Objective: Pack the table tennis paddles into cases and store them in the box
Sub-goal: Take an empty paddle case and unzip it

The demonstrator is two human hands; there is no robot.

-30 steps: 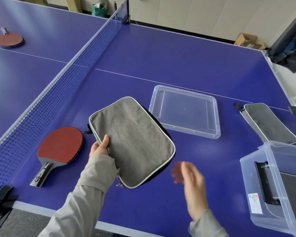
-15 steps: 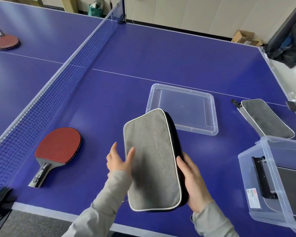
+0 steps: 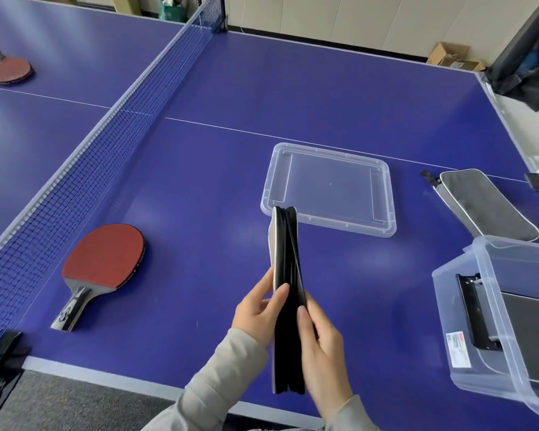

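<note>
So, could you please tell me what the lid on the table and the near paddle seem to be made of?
The lid looks like clear, glossy plastic: the blue table shows through it. The near paddle seems to have a matte red rubber face; its black-and-silver handle could be wood or plastic, I cannot tell.

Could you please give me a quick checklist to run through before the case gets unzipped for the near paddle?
1. Case held by both hands, left hand and right hand: ok.
2. Zipper edge turned up toward the camera: ok.
3. Zipper pull located: cannot tell.
4. Case contents: cannot tell, it looks zipped.
5. Near paddle lying free on the table, left of the case: ok.
6. Box open, its lid lying apart: ok.
</note>
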